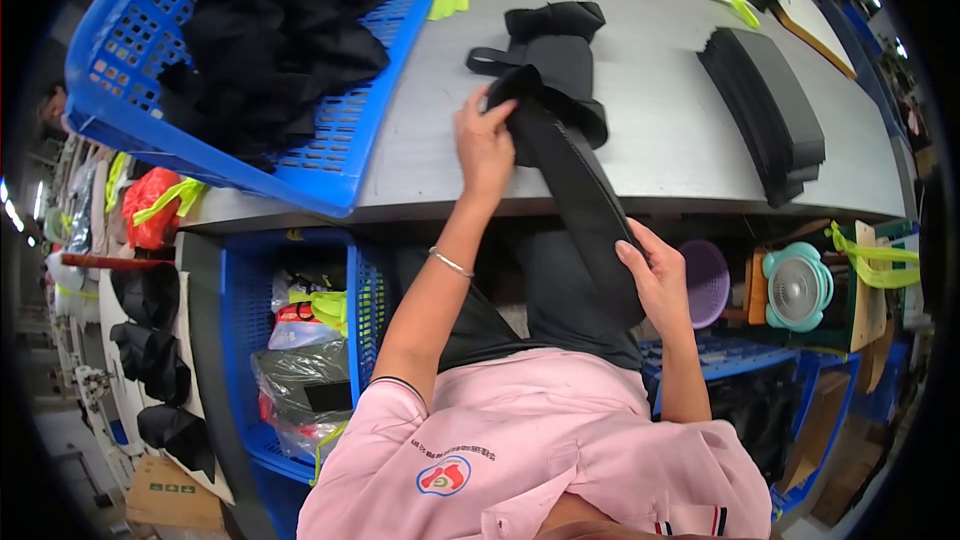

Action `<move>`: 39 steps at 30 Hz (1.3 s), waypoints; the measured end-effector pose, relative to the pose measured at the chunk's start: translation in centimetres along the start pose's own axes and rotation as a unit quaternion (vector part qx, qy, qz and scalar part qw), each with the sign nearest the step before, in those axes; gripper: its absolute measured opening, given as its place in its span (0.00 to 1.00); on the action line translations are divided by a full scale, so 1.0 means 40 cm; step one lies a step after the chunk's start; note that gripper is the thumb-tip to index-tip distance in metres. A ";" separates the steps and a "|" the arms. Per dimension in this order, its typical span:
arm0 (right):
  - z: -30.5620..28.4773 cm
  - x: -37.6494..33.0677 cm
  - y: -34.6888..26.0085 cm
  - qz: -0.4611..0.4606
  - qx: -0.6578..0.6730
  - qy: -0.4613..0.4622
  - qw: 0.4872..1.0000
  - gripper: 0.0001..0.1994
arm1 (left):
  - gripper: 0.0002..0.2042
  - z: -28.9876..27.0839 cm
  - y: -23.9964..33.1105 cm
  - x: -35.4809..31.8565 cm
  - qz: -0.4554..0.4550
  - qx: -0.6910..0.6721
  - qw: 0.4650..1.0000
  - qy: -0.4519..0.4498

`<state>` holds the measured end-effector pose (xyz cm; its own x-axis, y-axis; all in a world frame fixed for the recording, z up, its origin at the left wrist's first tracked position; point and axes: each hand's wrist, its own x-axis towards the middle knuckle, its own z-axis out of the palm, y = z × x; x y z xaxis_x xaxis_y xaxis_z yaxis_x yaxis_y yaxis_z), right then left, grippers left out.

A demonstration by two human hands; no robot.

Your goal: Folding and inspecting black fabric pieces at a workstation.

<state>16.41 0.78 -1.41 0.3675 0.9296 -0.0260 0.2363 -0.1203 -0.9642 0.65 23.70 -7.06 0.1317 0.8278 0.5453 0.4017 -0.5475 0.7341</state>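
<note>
A long black fabric strip (572, 172) with a stitched edge slants from the table down toward my lap. My left hand (486, 143) grips its upper end, thumb over the cloth. Lower down, my right hand (652, 265) pinches the strip's right edge between thumb and fingers. Just beyond my left hand lies a bundle of folded black fabric pieces (556, 55) with a loop sticking out on its left. The strip's upper end overlaps this bundle, so where one stops and the other starts is partly hidden.
A blue basket (350, 165) heaped with black fabric (290, 40) stands at the table's left. Stacked black strips (768, 110) lie on the grey table (655, 90) at right. Below are a blue crate (235, 340), a purple basket (708, 285) and a small turquoise fan (797, 287).
</note>
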 end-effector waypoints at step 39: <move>0.172 0.202 -0.011 0.069 0.524 0.093 0.844 0.19 | 0.31 -0.058 0.229 -0.178 -0.014 -0.140 0.988 0.069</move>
<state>13.11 10.75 -3.00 0.4840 0.8497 -0.2093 -0.7099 0.2414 -0.6616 1.28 12.51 -3.25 -0.0094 0.8294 0.5586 0.1339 -0.5526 0.8226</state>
